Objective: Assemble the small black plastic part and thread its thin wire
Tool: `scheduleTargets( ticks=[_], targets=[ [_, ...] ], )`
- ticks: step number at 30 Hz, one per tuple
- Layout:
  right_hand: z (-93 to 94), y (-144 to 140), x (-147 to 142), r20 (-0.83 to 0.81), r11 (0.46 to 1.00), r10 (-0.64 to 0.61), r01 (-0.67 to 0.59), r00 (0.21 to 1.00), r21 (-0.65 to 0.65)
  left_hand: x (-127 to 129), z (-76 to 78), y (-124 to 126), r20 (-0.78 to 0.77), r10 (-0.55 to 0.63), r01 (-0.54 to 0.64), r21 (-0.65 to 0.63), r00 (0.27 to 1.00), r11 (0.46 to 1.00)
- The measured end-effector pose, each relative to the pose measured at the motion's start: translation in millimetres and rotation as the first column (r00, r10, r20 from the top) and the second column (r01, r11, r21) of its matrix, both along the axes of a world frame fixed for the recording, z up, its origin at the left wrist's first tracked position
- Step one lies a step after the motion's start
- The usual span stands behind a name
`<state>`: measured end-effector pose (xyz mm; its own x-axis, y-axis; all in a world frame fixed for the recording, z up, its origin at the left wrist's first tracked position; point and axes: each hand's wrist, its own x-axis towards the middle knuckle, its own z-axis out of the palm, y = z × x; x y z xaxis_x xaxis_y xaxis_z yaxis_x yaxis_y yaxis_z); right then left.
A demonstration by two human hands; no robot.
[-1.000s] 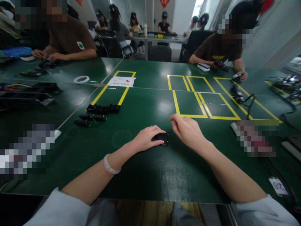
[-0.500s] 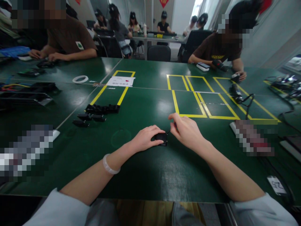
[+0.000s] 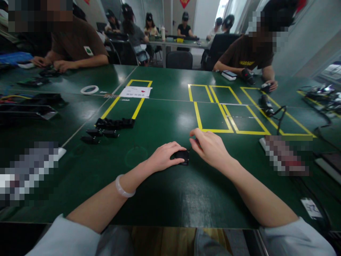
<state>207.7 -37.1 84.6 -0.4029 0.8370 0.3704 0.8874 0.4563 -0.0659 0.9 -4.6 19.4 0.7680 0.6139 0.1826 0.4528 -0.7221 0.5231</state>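
Note:
My left hand (image 3: 165, 155) grips a small flat black block (image 3: 182, 156) against the green table, thumb at the near side and fingers over the far side. To its right, my right hand (image 3: 211, 146) is closed in a pinch on a thin dark rod-like tool (image 3: 190, 149). The tool slants down from the fingertips to the block's right edge; its handle is mostly hidden in the hand. Farther left lie several small black blocks (image 3: 93, 133) with fine pins, beside a row of black parts (image 3: 115, 123).
A white paper sheet (image 3: 136, 92) lies within yellow tape (image 3: 138, 108); a tape roll (image 3: 90, 90) is left of it. More tape rectangles (image 3: 216, 131) lie ahead. Blurred devices flank both arms, and cables (image 3: 279, 121) run on the right. Two people sit opposite.
My hands stay at the black block in nearly the same pose. The right fingers and the tool have shifted very slightly; the whole view has moved a little.

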Motion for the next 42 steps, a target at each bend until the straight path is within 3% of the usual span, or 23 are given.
scheduleTargets(
  ticks=[5,23,42],
  targets=[
    [-0.1,0.1,-0.4,0.053,0.999,-0.037,0.037,0.998,-0.004,-0.1,0.7,0.1,0.002,-0.002,0.002,-0.003,1.0,1.0],
    [1.1,-0.7,-0.6,0.011,1.0,0.019,-0.019,1.0,0.004,0.0,2.3,-0.1,0.002,0.006,-0.006,-0.008,1.0,1.0],
    [0.8,0.0,0.7,0.03,1.0,-0.002,0.003,1.0,-0.015,0.0,2.4,-0.7,-0.016,0.006,-0.006,-0.001,1.0,1.0]
  ],
)
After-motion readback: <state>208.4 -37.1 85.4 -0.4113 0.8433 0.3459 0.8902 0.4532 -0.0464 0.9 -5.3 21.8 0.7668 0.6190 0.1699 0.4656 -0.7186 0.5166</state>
